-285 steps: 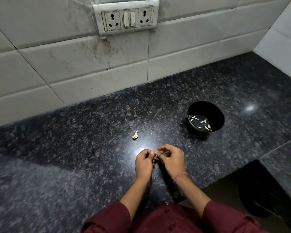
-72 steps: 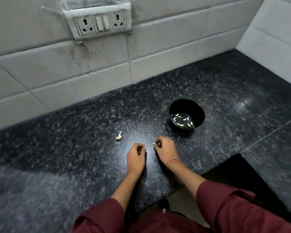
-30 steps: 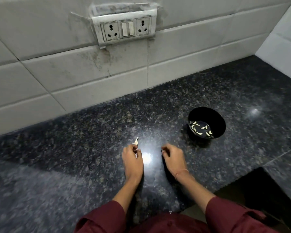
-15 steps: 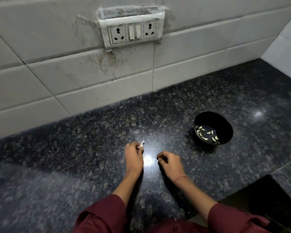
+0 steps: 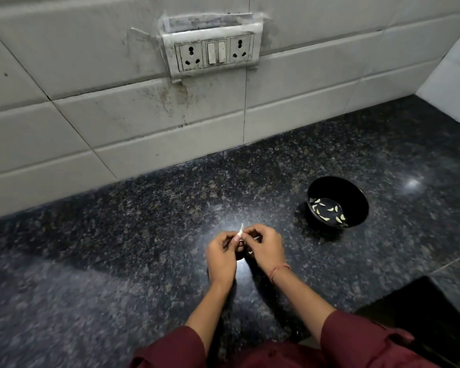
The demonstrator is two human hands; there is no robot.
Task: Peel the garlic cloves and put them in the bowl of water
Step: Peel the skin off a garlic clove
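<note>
A small unpeeled garlic clove [image 5: 240, 232] with a pale papery tip sits between my two hands, just above the dark granite counter. My left hand [image 5: 221, 254] pinches it from the left with curled fingers. My right hand [image 5: 265, 248] meets it from the right, fingertips pinching the same clove. To the right stands a black bowl [image 5: 355, 193] of water with several peeled cloves [image 5: 328, 211] floating in it.
The speckled black counter [image 5: 117, 261] runs back to a white tiled wall with a socket panel [image 5: 214, 53]. A side wall closes the far right corner. The counter's front edge drops off at the lower right, by a dark gap [image 5: 422, 314].
My left hand picked the lone clove up off the counter and drew it back. My right hand came over from the right and joined it on the clove.
</note>
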